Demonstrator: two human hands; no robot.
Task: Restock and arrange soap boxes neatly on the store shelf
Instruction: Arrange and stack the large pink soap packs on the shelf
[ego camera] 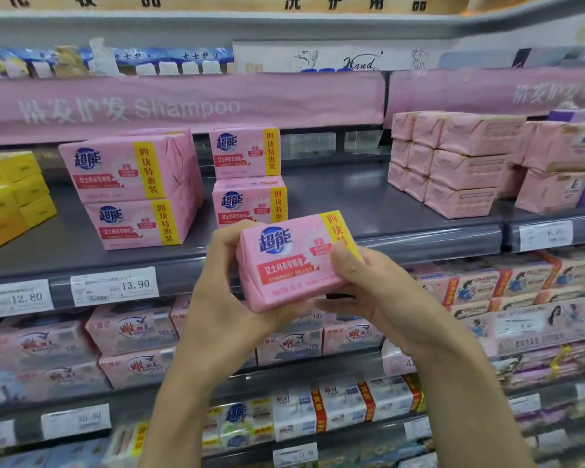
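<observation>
At the left edge of the grey shelf [345, 194]: yellow boxes [12, 194], stacked. Next along, near the front edge, a first stack [132, 190] of 2 pink soap packs, printed faces outward. On the rail below it, a price tag [115, 287] reads 13.90. Mid-shelf: a second stack [249, 177] of 2 packs of the same brand, set further back.

In front of the shelf's front edge, just below the second stack:
- Left hand [217, 298] grasps the held soap box [284, 265] at its left end, fingers curled round it.
- The box is off the shelf and tilted with its right end higher, printed face toward the camera.
- Right hand [368, 292] grasps the box's right end, thumb on the front face, fingers underneath.

Toward the shelf's right edge: a block of pink wrapped packs [453, 163], 3 high, plain ends outward.
</observation>
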